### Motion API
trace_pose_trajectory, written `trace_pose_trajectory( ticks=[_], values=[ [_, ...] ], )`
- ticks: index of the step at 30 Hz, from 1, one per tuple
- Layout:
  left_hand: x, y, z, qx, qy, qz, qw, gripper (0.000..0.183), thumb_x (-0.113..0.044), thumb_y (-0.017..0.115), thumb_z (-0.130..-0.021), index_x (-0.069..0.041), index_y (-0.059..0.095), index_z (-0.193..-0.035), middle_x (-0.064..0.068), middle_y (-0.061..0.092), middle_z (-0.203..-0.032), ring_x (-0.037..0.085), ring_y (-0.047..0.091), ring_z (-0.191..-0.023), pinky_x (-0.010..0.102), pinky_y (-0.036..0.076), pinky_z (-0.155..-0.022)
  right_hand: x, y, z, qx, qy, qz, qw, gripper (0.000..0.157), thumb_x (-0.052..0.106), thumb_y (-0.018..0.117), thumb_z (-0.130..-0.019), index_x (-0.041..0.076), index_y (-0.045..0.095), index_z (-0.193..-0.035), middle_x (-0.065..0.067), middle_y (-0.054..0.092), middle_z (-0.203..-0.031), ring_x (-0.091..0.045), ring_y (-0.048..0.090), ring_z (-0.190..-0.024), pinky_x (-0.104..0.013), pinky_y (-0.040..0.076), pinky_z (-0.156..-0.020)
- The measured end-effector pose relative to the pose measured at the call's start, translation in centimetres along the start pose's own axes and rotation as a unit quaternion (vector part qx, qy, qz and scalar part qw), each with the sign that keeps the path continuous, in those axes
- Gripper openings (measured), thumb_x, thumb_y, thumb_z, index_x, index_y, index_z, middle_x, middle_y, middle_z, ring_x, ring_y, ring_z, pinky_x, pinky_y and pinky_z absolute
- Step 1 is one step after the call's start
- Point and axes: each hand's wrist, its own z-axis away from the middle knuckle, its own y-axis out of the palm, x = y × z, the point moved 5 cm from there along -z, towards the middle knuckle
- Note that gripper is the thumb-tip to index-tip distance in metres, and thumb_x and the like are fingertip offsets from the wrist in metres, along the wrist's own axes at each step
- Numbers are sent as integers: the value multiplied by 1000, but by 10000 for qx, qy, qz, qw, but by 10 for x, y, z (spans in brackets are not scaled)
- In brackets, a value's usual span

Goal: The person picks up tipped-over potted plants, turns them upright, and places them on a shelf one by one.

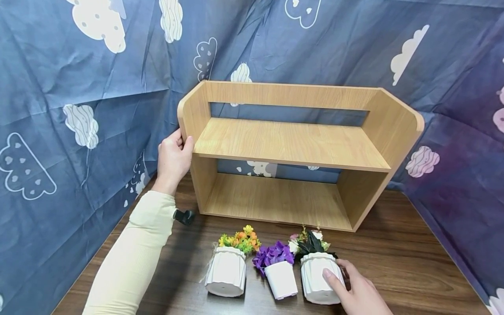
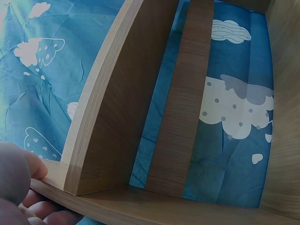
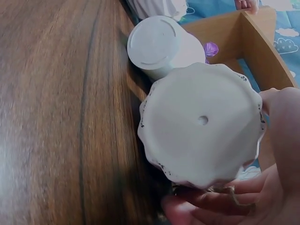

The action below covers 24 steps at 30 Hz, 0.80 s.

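Observation:
A two-tier wooden shelf [image 1: 293, 140] stands on the dark table. My left hand [image 1: 174, 157] grips the edge of its left side panel [image 2: 105, 98], thumb on one face and fingers on the other. At the front right, my right hand [image 1: 360, 286] holds a white ribbed flowerpot [image 1: 320, 278] with pink and white flowers, its thumb on one side and fingers round the other. In the right wrist view the pot's round base [image 3: 199, 124] faces the camera. To its left lies a smaller white pot [image 1: 281, 280] with purple flowers [image 1: 274, 255].
Another white ribbed pot [image 1: 225, 272] with yellow and orange flowers [image 1: 241, 239] lies farther left on the brown wooden table [image 1: 409, 258]. Blue cloth with cloud prints [image 1: 94, 87] hangs behind and beside the shelf. A black wrist device [image 1: 183, 216] sits at the left sleeve.

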Motion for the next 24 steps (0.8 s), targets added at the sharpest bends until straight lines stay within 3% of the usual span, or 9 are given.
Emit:
trace_pose_trajectory(
  ticks=[7,20,24],
  values=[
    [2,0,0,-7,-11,17,10000,37,-14,59,-105,3,71,-136,24,77,-122,32,76,-114,52,60,-96,2,0,-4,57,156,-25,9999,85,63,57,-105,-8,51,-151,-35,65,-141,-53,64,-129,-67,51,-104],
    [1,0,-1,28,-27,1,10000,37,-17,60,-106,2,71,-136,24,77,-123,31,76,-113,50,60,-95,3,-1,-5,235,279,-189,9992,87,61,57,-106,-14,49,-149,-39,62,-143,-57,61,-132,-68,50,-106],
    [2,1,-2,27,-45,5,10000,37,-15,60,-106,2,71,-136,23,78,-123,31,76,-114,50,60,-96,1,1,-4,214,394,-351,9984,89,62,58,-105,-15,49,-149,-38,64,-140,-53,63,-130,-65,51,-105]
  ],
)
